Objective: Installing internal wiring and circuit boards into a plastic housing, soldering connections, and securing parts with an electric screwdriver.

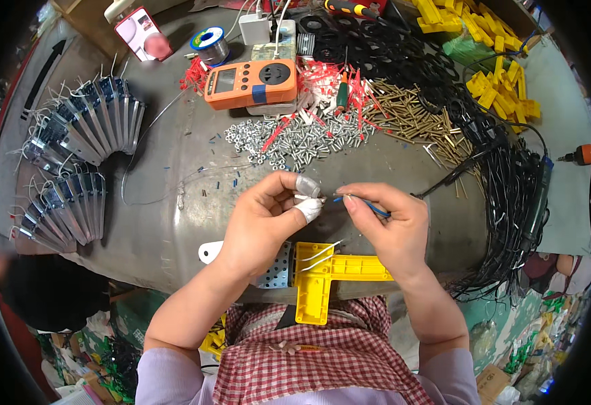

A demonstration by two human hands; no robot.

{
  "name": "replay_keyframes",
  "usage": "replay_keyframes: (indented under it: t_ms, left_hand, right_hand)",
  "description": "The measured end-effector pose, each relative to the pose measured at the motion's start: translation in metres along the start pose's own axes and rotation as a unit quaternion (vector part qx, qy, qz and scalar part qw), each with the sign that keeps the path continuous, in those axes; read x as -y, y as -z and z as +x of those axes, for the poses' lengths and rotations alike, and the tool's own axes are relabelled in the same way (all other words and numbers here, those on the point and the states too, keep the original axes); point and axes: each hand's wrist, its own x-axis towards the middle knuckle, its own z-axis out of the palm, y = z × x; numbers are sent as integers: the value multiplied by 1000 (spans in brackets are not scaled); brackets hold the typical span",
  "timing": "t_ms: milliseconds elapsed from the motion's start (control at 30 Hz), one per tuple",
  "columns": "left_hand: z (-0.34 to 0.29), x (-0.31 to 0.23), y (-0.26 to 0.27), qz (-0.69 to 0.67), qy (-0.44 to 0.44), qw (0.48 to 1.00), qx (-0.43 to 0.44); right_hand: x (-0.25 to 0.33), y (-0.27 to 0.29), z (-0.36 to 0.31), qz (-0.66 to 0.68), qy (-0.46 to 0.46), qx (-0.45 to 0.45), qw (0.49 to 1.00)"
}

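Observation:
My left hand (258,212), with tape around its thumb and index finger, is closed in a pinch on a small white piece whose kind I cannot make out. Facing it a short gap away, my right hand (397,226) grips a thin blue wire (379,210) between thumb and fingers. Below both hands, at the table's near edge, lies a yellow T-shaped plastic housing (359,267). Two white wires (319,255) stick out over it. Beside it on the left is a perforated metal plate (278,268), partly covered by my left forearm.
Farther back are an orange multimeter (247,82), a solder spool (209,44), a pile of screws and nuts (302,138) and brass-coloured screws (417,111). Rows of metal strips with wires (96,118) stand left. Black cables (504,182) and yellow housings (504,91) fill the right.

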Motion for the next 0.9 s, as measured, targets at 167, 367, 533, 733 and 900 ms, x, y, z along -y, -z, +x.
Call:
replay_keyframes:
  t_ms: [167,367,533,733,900]
  left_hand:
    - [0,-1,-10,-65,20,998,-4]
    - [-3,3,-19,-95,9,995,-15]
    - [-3,8,-9,85,-84,992,-35]
    - [-10,2,-6,161,-117,980,10]
    - [-11,-2,-9,348,-201,915,32]
  right_hand:
    - [-4,-1,-1,5,41,-15,999]
    - [2,1,-4,-124,134,-23,983]
    - [5,9,-1,-245,208,51,946]
    - [4,19,-4,-49,22,106,993]
    - [1,12,-7,64,-81,118,988]
